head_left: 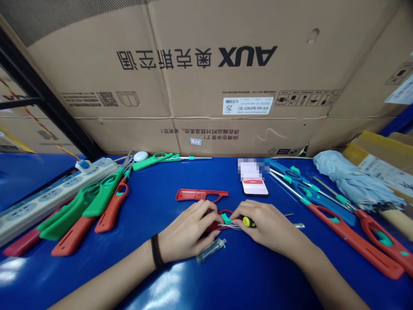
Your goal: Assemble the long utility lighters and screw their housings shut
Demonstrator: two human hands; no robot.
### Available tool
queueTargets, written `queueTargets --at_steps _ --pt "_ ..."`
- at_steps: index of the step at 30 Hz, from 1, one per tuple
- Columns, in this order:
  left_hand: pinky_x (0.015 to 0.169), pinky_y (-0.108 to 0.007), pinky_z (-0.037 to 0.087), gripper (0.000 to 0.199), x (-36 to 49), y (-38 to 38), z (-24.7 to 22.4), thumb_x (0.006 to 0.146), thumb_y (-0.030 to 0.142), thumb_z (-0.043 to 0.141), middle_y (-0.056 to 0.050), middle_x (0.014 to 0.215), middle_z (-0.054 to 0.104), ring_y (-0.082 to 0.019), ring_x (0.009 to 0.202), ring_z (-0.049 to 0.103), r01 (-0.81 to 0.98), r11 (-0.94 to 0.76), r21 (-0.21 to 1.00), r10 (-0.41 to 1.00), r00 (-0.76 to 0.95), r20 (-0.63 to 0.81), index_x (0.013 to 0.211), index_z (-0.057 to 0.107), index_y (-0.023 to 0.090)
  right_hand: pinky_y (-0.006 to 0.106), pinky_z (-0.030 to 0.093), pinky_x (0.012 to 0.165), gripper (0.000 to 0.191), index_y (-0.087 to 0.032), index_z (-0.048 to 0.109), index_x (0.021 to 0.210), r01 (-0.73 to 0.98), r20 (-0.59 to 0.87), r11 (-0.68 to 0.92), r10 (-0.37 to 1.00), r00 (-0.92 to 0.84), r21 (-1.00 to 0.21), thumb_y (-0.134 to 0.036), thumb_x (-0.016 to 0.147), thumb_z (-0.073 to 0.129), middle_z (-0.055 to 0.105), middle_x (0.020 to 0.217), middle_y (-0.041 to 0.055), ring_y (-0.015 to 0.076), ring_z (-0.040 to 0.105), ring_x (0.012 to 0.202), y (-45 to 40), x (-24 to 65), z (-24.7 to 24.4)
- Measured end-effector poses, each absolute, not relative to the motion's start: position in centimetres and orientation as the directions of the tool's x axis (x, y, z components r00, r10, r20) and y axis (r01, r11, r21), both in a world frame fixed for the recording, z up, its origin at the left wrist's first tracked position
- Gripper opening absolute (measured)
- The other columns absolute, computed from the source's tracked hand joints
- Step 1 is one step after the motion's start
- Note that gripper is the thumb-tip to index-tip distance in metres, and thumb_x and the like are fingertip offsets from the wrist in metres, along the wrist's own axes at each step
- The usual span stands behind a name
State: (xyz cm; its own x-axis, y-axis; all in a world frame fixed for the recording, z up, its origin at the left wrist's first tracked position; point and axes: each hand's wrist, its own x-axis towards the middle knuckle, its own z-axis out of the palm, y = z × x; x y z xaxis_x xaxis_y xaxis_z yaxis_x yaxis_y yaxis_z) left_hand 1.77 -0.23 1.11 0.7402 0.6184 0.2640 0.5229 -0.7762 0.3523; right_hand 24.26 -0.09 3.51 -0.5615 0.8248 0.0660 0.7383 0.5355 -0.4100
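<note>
My left hand (pixel 195 229), with a dark band at the wrist, has its fingers closed on an opened red lighter casing (pixel 211 227). A green trigger (pixel 226 218) and thin pale wires (pixel 230 226) show in it between my hands. My right hand (pixel 269 226) pinches at the trigger and wires; a small screwdriver (pixel 248 221) with a yellow and black handle is tucked in its grip. By my left thumb, a clear fuel tank (pixel 211 251) lies on the table. Beyond my hands rests the other red casing half (pixel 201 195). My fingers partly hide the casing.
Several green and red lighters (pixel 111 209) lie at left beside a white power strip (pixel 58 196). Red and blue lighters (pixel 355 239) lie at right, near a folded umbrella (pixel 355 176). A phone (pixel 254 187) lies behind my right hand. A large cardboard box (pixel 193 94) stands behind the blue table (pixel 155 292).
</note>
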Motion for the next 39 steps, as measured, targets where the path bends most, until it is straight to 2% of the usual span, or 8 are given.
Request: queueTargets --at_steps 9,17,21,24,26,33,37,39 --pt "0.082 -0.033 0.049 0.006 2.3 -0.5 0.9 0.090 0.019 0.050 -0.008 0.101 0.054 -0.020 0.092 0.053 0.526 -0.759 0.384 0.637 0.720 0.274 0.093 0.055 0.018 0.024 0.041 0.064 0.014 -0.023 0.068 0.086 0.731 0.071 0.544 0.819 -0.569 -0.412 -0.014 0.086 0.058 0.068 0.085 -0.0012 0.0152 0.063 0.076 -0.2 24.3 3.5" --pt "0.074 -0.027 0.052 0.016 1.4 -0.3 1.2 0.095 0.028 0.048 -0.003 0.106 0.063 -0.016 0.089 0.060 0.518 -0.839 0.164 0.542 0.778 0.318 0.093 0.063 0.021 0.024 0.042 0.065 0.015 -0.021 0.066 0.083 0.715 0.087 0.581 0.796 -0.599 -0.388 -0.007 0.083 0.059 0.069 0.085 -0.0012 0.0158 0.063 0.078 -0.3 24.1 3.5" --pt "0.066 -0.024 0.053 0.018 1.3 -0.5 1.1 0.095 0.027 0.048 -0.002 0.114 0.064 -0.017 0.087 0.064 0.558 -0.822 0.118 0.561 0.754 0.342 0.092 0.065 0.022 0.026 0.041 0.061 0.016 -0.020 0.064 0.082 0.711 0.093 0.652 0.750 -0.654 -0.263 -0.005 0.082 0.058 0.069 0.083 0.0003 0.0172 0.062 0.077 -0.6 23.9 3.3" --pt "0.067 -0.025 0.055 0.018 1.3 -0.5 0.9 0.095 0.027 0.049 -0.002 0.109 0.067 -0.016 0.085 0.064 0.549 -0.830 0.103 0.544 0.753 0.371 0.094 0.066 0.021 0.028 0.039 0.057 0.021 -0.019 0.063 0.082 0.707 0.096 0.690 0.723 -0.684 -0.157 0.001 0.076 0.057 0.068 0.082 0.0017 0.0187 0.061 0.075 -0.8 23.6 3.1" --pt "0.067 -0.025 0.055 0.019 1.3 -0.5 0.7 0.096 0.026 0.048 -0.002 0.108 0.069 -0.016 0.085 0.065 0.528 -0.845 0.082 0.515 0.763 0.390 0.095 0.066 0.020 0.028 0.038 0.056 0.027 -0.018 0.063 0.083 0.710 0.085 0.689 0.723 -0.685 -0.143 0.005 0.071 0.057 0.067 0.082 0.0018 0.0190 0.060 0.075 -0.9 23.4 3.1" --pt "0.068 -0.024 0.055 0.020 1.1 -0.4 0.5 0.096 0.026 0.047 -0.003 0.109 0.068 -0.015 0.087 0.065 0.519 -0.849 0.094 0.511 0.763 0.395 0.097 0.066 0.020 0.026 0.041 0.061 0.026 -0.018 0.065 0.082 0.723 0.021 0.643 0.750 -0.661 -0.254 0.005 0.075 0.057 0.067 0.086 0.0013 0.0176 0.060 0.081 -0.5 23.7 3.7" --pt "0.074 -0.026 0.055 0.020 1.1 -0.3 0.8 0.096 0.028 0.049 -0.001 0.112 0.067 -0.016 0.088 0.066 0.511 -0.845 0.156 0.529 0.759 0.380 0.096 0.067 0.021 0.024 0.042 0.065 0.019 -0.021 0.068 0.088 0.685 0.060 0.602 0.768 -0.638 -0.410 -0.006 0.085 0.057 0.068 0.088 0.0005 0.0162 0.061 0.084 0.0 24.1 3.5" --pt "0.074 -0.027 0.055 0.020 1.1 -0.2 0.9 0.096 0.028 0.048 -0.001 0.113 0.068 -0.016 0.088 0.066 0.501 -0.852 0.151 0.518 0.767 0.379 0.097 0.067 0.021 0.024 0.042 0.065 0.014 -0.021 0.069 0.087 0.681 0.103 0.586 0.786 -0.610 -0.438 -0.013 0.087 0.058 0.069 0.085 0.0008 0.0162 0.062 0.081 0.1 24.1 3.3"
